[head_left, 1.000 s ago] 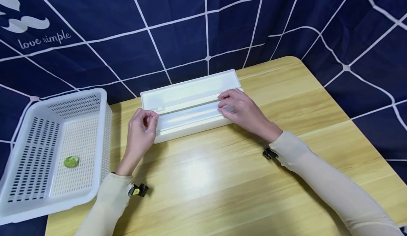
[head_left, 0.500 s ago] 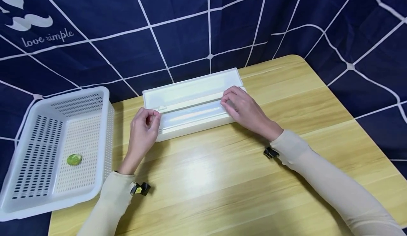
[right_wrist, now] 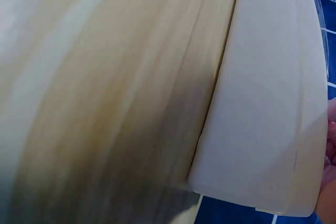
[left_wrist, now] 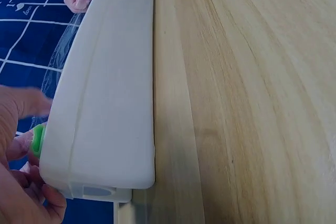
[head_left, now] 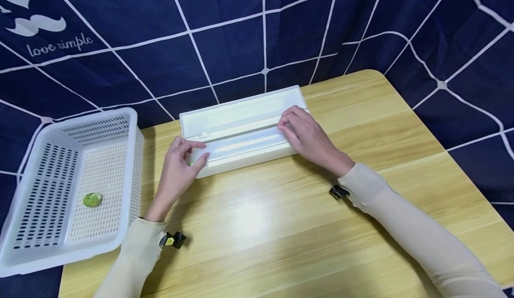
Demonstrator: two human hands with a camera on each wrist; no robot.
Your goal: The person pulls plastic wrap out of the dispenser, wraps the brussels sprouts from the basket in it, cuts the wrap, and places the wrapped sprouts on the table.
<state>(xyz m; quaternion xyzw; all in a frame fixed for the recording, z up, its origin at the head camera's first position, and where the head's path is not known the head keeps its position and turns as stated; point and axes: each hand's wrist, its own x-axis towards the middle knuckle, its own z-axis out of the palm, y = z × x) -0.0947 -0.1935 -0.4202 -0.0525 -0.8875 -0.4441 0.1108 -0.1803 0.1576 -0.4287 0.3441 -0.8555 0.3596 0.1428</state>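
A long white cling film dispenser [head_left: 245, 160] lies on the table with its lid [head_left: 245, 109] tipped back. Clear cling film [head_left: 241, 144] stretches along its opening. My left hand [head_left: 179, 166] is at the dispenser's left end, thumb and index finger spread apart above the film. In the left wrist view, a fingertip of that hand is right at a small green piece [left_wrist: 38, 140] on the dispenser's end. My right hand [head_left: 307, 135] pinches the film between thumb and index finger at the right end. In the right wrist view, only part of this hand shows, at the edge.
A white perforated plastic basket [head_left: 134, 173] stands to the left, with one small green vegetable [head_left: 92, 200] in it. The wooden table [head_left: 257, 244] reaches a dark blue curtain [head_left: 225, 30] with white lines behind and at the right.
My left thumb and index finger, pinched together earlier, have parted at the left end. The green piece now shows beside them. My right hand stays at the right end, its thumb and index finger now pinching.
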